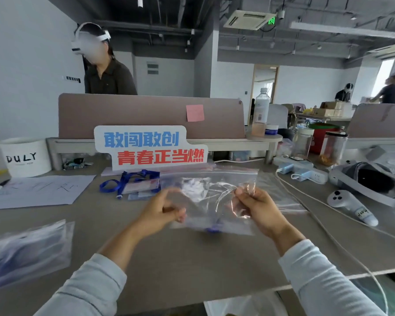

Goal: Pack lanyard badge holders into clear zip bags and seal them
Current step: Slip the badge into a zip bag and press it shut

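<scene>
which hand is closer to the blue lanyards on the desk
Left. The left hand is just right of the lanyards; the right hand is farther right, across the bag.

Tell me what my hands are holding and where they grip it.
A clear zip bag, held between both hands: the left hand pinches its left edge, the right hand pinches crumpled plastic at its right side.

Office: grey desk (192,265), mauve partition (135,115), white walls (21,65), dark exposed ceiling (169,10), window (388,74) far rt, prob. daylight.
</scene>
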Tool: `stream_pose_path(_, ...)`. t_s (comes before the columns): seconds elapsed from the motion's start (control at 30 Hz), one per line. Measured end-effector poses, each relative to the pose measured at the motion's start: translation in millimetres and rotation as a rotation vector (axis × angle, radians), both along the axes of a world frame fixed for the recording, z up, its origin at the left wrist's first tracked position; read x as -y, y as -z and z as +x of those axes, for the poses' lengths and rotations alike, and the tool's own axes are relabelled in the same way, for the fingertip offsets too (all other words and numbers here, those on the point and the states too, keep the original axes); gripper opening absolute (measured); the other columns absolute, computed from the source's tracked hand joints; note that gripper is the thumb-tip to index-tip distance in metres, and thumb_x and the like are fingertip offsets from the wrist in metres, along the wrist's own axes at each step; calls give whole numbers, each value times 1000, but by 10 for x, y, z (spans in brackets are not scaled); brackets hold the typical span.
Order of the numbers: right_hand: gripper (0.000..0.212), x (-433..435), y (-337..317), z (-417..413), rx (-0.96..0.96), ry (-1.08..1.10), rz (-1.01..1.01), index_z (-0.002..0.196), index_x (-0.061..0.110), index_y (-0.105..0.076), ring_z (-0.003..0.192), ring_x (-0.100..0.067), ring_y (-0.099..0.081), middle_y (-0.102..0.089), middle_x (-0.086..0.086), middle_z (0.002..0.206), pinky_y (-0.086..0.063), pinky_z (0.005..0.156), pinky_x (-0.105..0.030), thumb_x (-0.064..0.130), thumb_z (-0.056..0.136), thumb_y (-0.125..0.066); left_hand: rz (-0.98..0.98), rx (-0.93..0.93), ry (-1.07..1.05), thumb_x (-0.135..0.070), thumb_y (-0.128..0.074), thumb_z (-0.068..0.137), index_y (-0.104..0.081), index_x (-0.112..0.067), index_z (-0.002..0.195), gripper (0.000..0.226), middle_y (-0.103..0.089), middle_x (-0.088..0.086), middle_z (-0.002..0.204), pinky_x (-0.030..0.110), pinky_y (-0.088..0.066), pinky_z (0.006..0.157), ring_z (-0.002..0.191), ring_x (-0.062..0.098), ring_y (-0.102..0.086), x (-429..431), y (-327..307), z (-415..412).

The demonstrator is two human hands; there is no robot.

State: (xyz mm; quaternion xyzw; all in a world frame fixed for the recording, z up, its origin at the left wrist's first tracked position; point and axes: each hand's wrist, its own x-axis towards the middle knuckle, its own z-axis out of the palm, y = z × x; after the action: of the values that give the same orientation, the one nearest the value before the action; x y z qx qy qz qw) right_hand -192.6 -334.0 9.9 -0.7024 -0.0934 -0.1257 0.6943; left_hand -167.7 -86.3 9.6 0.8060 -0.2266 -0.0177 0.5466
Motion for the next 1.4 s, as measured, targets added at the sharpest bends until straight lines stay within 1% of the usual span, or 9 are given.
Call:
stream_pose_path(0.13,7,68,35,193,-72,229,-122,96,7,-57,36,-7,-44,-63,-4,60,-33,37,-17,12,93,-54,-127,-55,-203,-1,-55,89,-44,-6,124,37,-67,7,78,16,-47,45,48,5,-64,141,-19,210)
stream_pose_path(0.3,56,108,299,484,-300,390,-482,126,14,-40,54,-15,-55,-60,-3,75,-44,45,-23,18,80,-71,233,-179,-290,3,-51,88,-19,-20,143,68,-55,27,122,17,-40,39,48,10,-57,182,184,473)
stream_pose_path(0.4,75,62,473,510,-351,391,-729,136,21,-30,76,-20,-59,-57,-3,92,-51,68,-30,28,75,-75,604,-122,-259,-3,-53,86,-23,-28,144,70,-53,19,127,26,-47,63,75,18,-58,131,366,523)
stream_pose_path(0.57,58,-53,457,400,-436,500,-1037,128,18,-44,106,-27,-58,-56,-8,122,-50,89,-36,44,80,-64,851,-45,-395,-33,-44,91,-41,-20,133,44,-52,8,127,37,-46,92,110,25,-54,145,433,524)
stream_pose_path(0.7,61,-94,391,343,-477,491,-980,128,7,-41,111,-32,-54,-53,-14,126,-47,89,-36,35,80,-64,689,-233,-391,-47,-51,89,-34,-5,135,65,-51,14,129,35,-47,85,106,26,-57,239,301,461)
stream_pose_path(0.8,64,-121,354,322,-475,400,-838,128,6,-40,105,-29,-58,-56,-15,121,-50,84,-33,23,77,-74,492,-330,-351,-36,-69,81,-48,-7,100,40,-60,8,94,31,-46,71,82,20,-60,247,262,402)
stream_pose_path(0.93,66,-200,351,299,-403,324,-631,130,9,-39,90,-19,-53,-53,-7,106,-45,64,-20,9,74,-75,170,-471,-342,-28,-80,70,-54,-6,102,46,-63,10,98,39,-52,81,91,25,-61,162,287,351)
stream_pose_path(1.23,45,-788,145,455,-353,78,-83,116,14,-45,81,-24,-64,-58,-9,99,-57,70,-42,3,80,-69,-342,-314,-336,-6,-65,82,-45,-22,125,50,-54,8,123,38,-54,79,102,24,-59,-431,118,47)
stream_pose_path(1.4,6,-1554,23,447,-373,-349,-191,94,14,-61,56,-10,-58,-63,-6,78,-47,53,-23,18,90,-60,-481,-205,-581,9,-62,79,-49,-17,100,35,-57,9,98,32,-52,69,84,19,-61,-1167,18,-119)
